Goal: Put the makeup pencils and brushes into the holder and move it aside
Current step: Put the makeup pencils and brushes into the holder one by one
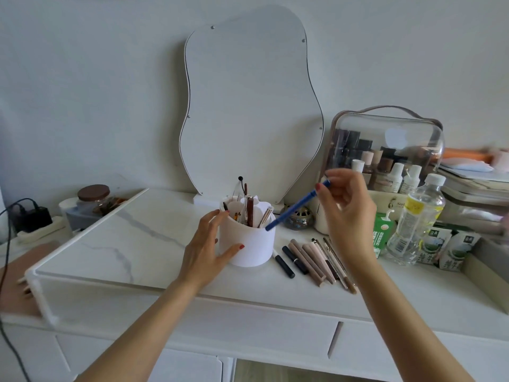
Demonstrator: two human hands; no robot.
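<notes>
Left hand (205, 244) spans the left wall of the white holder (248, 248) and grips it, thumb at the front, fingers at the rim. Holder position: upright at the centre of the desk (132, 238), with several brushes inside. Right hand (347, 208) pinches the upper end of a tilted blue pencil (298, 206), its lower tip at the holder rim. Loose pencils (316, 260) lie in a row just right of the holder.

Lower ends of pencils (250, 213) inside the holder (253, 244) (behind its wall); blurred stack (473, 180) at right edge.
</notes>
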